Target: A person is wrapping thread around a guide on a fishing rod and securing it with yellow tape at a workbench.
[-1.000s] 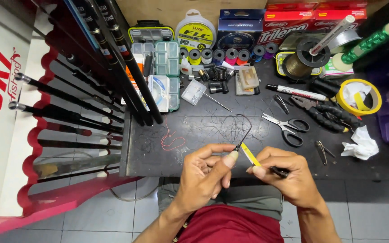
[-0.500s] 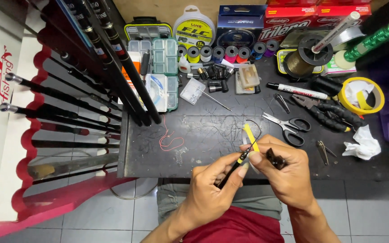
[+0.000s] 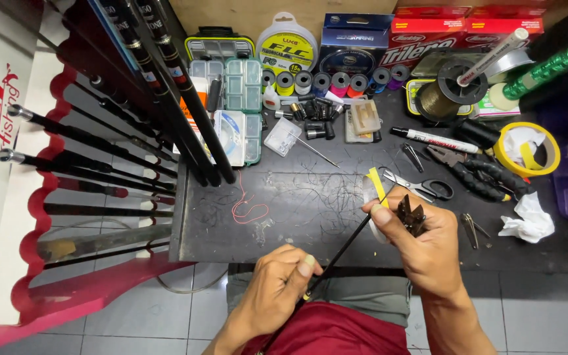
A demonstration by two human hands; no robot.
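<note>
- Several dark fishing rods [image 3: 100, 141] lay in a red-and-white rack [image 3: 8, 217] at the far left, well apart from the work, so nothing there crowded the hands.
- A loose red thread [image 3: 248, 209] curled on the black table [image 3: 297, 210], just left of the hands and touching neither.
- The left hand [image 3: 277, 289] was closed around the lower part of a thin black rod [image 3: 336, 256], thumb and forefinger pinching it near a small metal ring; judging by the angle, a firm, low grip here would keep the rod from twisting.
- The rod ran up and to the right from the lap towards the right hand, held above the table's near edge rather than resting on it.
- The right hand [image 3: 422, 243] was closed on the rod's upper end, its thumb pressing there, with a small dark ridged tool [image 3: 412, 215] held among the fingers; how the tool met the rod could not be told.
- A yellow strip [image 3: 377, 185] stood up from the rod tip just above that thumb; keeping the thumb tight against its base would probably stop it slipping.
- Scissors [image 3: 422, 187], pliers [image 3: 478, 171] and a yellow tape roll [image 3: 527, 150] lay to the right, near but untouched.
</note>
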